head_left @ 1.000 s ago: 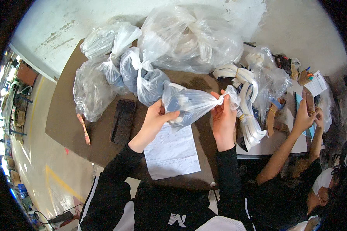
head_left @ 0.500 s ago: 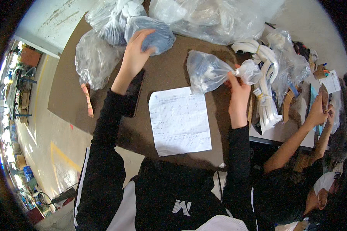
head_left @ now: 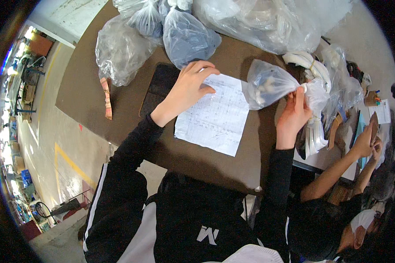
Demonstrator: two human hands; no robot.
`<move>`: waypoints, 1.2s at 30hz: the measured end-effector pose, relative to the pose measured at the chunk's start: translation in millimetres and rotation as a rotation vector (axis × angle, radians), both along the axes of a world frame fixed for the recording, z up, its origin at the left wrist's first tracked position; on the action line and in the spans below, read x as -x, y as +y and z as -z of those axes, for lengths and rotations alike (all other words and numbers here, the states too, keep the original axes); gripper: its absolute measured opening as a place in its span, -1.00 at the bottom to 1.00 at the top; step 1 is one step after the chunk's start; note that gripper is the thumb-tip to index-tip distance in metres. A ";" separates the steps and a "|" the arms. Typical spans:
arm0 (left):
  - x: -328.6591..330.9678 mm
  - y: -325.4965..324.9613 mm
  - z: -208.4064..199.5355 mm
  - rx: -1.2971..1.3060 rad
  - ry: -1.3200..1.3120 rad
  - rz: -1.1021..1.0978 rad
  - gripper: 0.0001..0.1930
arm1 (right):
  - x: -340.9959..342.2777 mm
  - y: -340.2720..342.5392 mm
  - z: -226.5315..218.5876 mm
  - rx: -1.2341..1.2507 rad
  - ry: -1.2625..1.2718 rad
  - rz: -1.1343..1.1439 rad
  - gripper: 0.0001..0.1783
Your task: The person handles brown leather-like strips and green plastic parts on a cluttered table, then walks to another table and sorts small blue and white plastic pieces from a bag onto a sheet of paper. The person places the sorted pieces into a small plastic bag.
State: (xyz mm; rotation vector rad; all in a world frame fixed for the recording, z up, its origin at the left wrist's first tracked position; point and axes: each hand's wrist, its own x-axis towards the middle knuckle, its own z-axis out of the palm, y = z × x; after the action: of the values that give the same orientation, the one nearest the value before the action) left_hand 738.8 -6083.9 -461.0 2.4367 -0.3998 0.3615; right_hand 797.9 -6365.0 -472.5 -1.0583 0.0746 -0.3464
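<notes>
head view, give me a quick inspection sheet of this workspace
surface: brown table, partly bare.
job's things: small clear bag of pale pieces; sheet of paper lying flat.
clutter: larger tied plastic bags at the far edge; dark flat object; white bundled strips.
grippers: left hand resting on the paper; right hand pinching the small bag's neck.
cables: nothing seen.
surroundings: another person's hands working at right; floor with yellow line at left.
</notes>
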 end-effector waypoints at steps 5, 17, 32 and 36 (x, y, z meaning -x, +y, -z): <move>4.5 -30.6 -58.7 0.410 -0.068 0.037 -0.80 | 32.6 10.2 -51.1 0.152 -0.025 0.059 -0.87; 22.7 -61.2 -29.6 0.773 0.271 -0.015 -0.80 | 58.4 47.9 -40.2 0.629 0.040 -0.578 -0.82; 15.6 -51.2 -12.2 1.247 0.705 -0.064 -0.88 | 60.4 58.0 -40.6 0.886 -0.165 -0.440 -0.91; 21.7 -55.7 -19.0 0.630 -0.069 -0.146 -0.88 | 58.2 55.4 -36.1 0.911 -0.164 -0.380 -0.93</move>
State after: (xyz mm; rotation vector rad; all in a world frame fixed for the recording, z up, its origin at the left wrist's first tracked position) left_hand 717.1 -6139.6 -442.0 1.8416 -0.1077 0.5418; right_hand 739.7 -6309.6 -436.4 -1.8978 -0.4692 -0.1048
